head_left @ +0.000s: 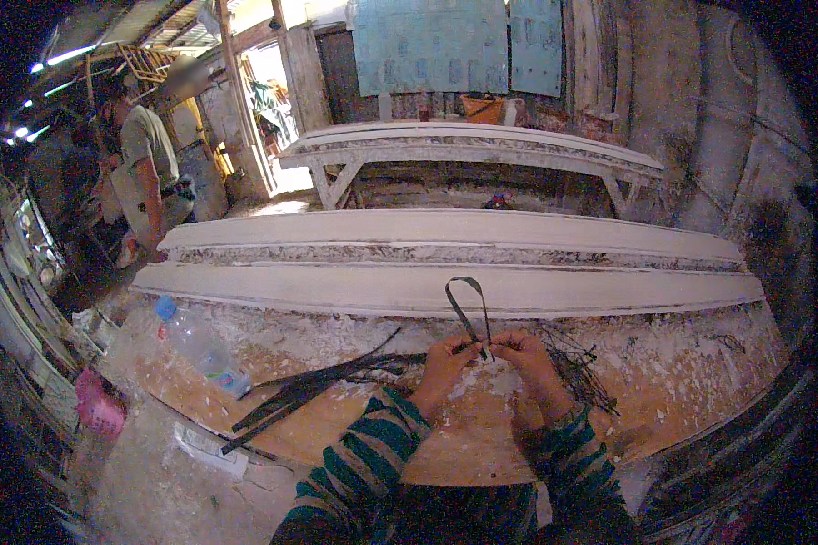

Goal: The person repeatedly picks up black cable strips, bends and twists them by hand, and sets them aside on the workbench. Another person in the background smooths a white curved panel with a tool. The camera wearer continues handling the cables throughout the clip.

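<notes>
Over the near side of the workbench, both hands meet at the crossed ends of a thin dark strip (464, 313), which stands up from them as a narrow loop. My left hand (445, 368) pinches one end between thumb and fingers. The other end is pinched by my right hand (529, 361), close beside the left. A bundle of long dark strips (314, 389) lies on the wood left of my left hand. Beside my right hand is a tangle of thin dark strands (580, 371). The strip's exact crossing is partly covered by my fingertips.
Two long white boards (445, 287) lie across the workbench (700, 400) beyond my hands. A clear plastic bottle with a blue cap (200, 347) lies at the left. Farther back stands another white-topped table (473, 143). A person (150, 163) stands at the far left, near a pink item (100, 404).
</notes>
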`<act>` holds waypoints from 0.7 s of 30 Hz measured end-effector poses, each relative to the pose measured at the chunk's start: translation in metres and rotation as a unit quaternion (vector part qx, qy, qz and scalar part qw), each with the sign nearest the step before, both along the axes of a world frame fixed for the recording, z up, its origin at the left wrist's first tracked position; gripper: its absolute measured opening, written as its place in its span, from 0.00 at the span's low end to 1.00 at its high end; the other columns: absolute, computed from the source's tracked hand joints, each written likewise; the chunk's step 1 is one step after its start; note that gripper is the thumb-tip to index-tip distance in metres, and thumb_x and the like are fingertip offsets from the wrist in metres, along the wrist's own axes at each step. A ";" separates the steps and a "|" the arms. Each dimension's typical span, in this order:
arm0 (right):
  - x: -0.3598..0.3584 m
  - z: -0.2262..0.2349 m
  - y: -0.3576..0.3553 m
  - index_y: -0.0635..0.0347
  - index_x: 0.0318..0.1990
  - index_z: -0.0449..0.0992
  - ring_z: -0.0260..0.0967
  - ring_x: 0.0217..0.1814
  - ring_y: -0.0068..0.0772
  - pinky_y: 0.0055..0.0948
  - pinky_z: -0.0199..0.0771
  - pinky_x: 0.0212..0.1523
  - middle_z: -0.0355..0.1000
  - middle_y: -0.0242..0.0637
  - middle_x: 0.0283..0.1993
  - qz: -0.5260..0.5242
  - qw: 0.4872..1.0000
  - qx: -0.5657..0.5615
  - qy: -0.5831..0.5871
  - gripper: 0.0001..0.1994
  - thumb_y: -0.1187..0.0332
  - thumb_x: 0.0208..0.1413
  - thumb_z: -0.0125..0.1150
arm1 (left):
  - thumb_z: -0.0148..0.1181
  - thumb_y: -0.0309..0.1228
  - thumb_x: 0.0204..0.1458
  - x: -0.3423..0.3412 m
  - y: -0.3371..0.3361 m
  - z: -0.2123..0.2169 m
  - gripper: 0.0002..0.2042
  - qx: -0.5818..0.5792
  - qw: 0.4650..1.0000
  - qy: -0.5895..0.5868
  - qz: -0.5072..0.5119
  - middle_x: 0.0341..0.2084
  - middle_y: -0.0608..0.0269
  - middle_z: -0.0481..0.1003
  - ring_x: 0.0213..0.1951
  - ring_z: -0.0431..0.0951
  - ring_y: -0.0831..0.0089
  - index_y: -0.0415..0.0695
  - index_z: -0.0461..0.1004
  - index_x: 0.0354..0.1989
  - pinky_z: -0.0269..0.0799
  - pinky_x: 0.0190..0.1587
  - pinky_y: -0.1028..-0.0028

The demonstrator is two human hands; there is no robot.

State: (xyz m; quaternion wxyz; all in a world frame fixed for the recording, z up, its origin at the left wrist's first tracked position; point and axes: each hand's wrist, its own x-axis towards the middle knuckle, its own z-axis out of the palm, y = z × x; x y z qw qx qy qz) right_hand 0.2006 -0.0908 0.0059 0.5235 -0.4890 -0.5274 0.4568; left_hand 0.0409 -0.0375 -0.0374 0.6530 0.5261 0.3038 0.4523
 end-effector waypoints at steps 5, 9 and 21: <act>-0.001 -0.003 0.003 0.63 0.34 0.75 0.69 0.35 0.23 0.24 0.68 0.40 0.74 0.33 0.33 0.018 1.000 0.007 0.003 0.06 0.75 0.47 0.60 | 0.56 0.28 0.51 -0.001 0.000 0.000 0.09 0.055 0.998 0.018 -0.010 0.28 0.66 0.75 0.30 0.73 0.80 0.37 0.75 0.38 0.71 0.32 0.80; -0.002 -0.011 0.006 0.64 0.35 0.74 0.70 0.35 0.24 0.24 0.69 0.40 0.74 0.34 0.33 0.020 0.999 0.010 0.039 0.07 0.75 0.47 0.61 | 0.55 0.28 0.52 0.000 0.000 -0.001 0.10 0.044 0.998 -0.013 -0.039 0.30 0.64 0.76 0.31 0.74 0.79 0.37 0.75 0.40 0.73 0.33 0.78; -0.002 -0.011 0.004 0.62 0.32 0.75 0.70 0.32 0.21 0.23 0.70 0.35 0.74 0.32 0.30 -0.013 0.999 0.019 -0.039 0.06 0.74 0.45 0.63 | 0.56 0.33 0.52 -0.001 -0.007 0.011 0.13 0.045 0.998 0.010 -0.041 0.31 0.64 0.76 0.32 0.75 0.77 0.36 0.75 0.39 0.71 0.36 0.79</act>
